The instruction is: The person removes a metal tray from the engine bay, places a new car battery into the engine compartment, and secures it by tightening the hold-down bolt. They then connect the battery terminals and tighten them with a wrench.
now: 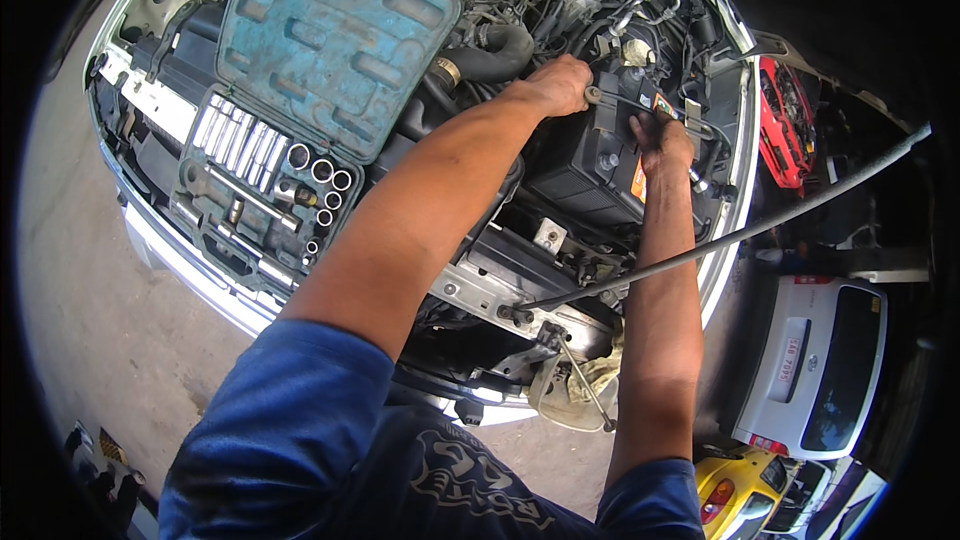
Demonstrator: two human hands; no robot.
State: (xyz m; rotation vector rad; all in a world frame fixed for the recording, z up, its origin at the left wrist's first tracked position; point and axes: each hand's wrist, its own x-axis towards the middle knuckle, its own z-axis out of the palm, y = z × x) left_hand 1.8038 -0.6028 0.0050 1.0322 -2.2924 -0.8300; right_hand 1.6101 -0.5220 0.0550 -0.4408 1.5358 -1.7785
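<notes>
Presently, your left hand (562,87) has its fingers curled by the far left corner of the battery (575,178), which sits in the engine bay (475,290) right of the open socket case (290,50), and your right hand (667,145) bends its fingers at the battery's right side, but I cannot tell what either holds.

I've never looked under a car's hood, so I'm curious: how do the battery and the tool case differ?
The battery is black; the tool case is worn blue-green.
The battery is a closed block, while the tool case lies open, showing silver sockets.
The left hand and right hand are at the battery, away from the tool case.
Both are boxy.
</notes>
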